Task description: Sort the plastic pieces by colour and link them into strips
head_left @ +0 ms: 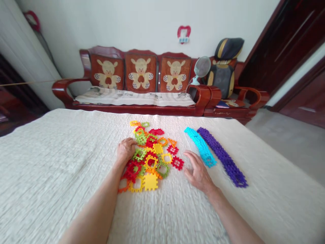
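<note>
A loose heap of plastic interlocking tiles lies on the covered surface between my hands, in red, yellow, green and orange. Among them are a solid yellow tile (151, 182), a red window tile (177, 163) and a green tile (140, 138). My left hand (126, 149) rests against the heap's left side, fingers loosely bent towards the tiles and partly hidden; I see nothing held in it. To the right of the heap, my right hand (198, 171) is open, thumb and fingers apart, holding nothing. It lies between the red window tile and a light-blue strip of tiles (201, 147).
A purple strip of tiles (223, 157) lies right of the light-blue one. A cream quilted cover (63, 162) spreads over the surface. Behind its far edge stand a wooden sofa (137, 109) with bear cushions, a small fan (202, 66) and a chair with a massage pad (222, 79).
</note>
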{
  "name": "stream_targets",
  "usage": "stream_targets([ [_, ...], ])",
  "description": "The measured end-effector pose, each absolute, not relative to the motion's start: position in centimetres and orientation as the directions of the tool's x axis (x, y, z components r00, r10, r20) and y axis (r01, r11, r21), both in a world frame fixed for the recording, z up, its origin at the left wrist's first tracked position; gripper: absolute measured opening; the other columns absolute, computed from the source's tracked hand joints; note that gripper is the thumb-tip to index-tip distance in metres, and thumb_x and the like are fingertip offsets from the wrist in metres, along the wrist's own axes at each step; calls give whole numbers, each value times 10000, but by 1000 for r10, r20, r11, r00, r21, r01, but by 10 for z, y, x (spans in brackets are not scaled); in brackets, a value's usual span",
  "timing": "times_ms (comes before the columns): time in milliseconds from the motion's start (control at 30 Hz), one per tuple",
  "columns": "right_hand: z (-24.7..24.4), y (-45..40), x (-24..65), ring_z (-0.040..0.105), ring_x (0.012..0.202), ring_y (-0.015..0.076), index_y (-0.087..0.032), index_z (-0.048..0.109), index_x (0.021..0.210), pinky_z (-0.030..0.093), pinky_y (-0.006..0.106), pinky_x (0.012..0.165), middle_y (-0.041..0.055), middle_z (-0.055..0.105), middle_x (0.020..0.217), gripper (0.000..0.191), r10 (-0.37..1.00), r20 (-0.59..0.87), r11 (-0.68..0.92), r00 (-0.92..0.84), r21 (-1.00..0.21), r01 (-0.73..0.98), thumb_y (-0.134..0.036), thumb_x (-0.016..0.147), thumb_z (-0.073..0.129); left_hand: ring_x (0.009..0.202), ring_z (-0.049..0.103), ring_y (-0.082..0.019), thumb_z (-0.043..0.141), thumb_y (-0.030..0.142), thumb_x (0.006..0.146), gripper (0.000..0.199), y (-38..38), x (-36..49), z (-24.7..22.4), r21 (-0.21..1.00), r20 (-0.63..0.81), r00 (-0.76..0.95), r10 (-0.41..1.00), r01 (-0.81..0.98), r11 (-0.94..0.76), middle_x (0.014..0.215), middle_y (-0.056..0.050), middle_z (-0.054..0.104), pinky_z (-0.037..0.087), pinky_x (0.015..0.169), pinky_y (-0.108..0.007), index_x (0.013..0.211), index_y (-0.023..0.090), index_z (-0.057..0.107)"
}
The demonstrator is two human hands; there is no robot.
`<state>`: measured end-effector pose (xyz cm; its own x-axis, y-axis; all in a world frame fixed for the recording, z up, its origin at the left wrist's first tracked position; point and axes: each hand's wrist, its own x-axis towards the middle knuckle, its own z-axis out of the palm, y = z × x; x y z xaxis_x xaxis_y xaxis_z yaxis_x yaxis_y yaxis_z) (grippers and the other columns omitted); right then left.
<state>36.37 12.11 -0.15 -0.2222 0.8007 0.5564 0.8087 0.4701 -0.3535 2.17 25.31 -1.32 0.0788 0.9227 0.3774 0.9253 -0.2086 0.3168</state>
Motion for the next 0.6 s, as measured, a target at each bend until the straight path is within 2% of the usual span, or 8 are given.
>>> stream_targets([
  [267,-4,126,365,535,1201,283,-190,519,1294,433,484,1026,129,589,1274,477,844,450,464,-291,-342,817,-284,826,522,1085,595,-195,437,151,814,336,248,27,-2,369,324,49,945,913,-175,1169,-16,670,424,1009,-328,926,250,737],
  [433,-6,126,363,555,1173,260,-200,559,1243,448,468,1010,108,620,1234,403,836,459,477,-301,-337,812,-254,847,507,1096,591,-203,435,139,815,344,247,28,0,401,307,13,952,905,-141,1173,-15,671,426,996,-334,963,247,727],
  [600,0,132,352,540,1192,232,-196,535,1246,444,432,1026,110,601,1251,372,809,495,521,-318,-353,777,-267,882,497,1117,588,-207,428,122,806,361,247,27,-2,429,311,-8,950,893,-133,1193,-27,667,421,999,-342,983,241,719],
])
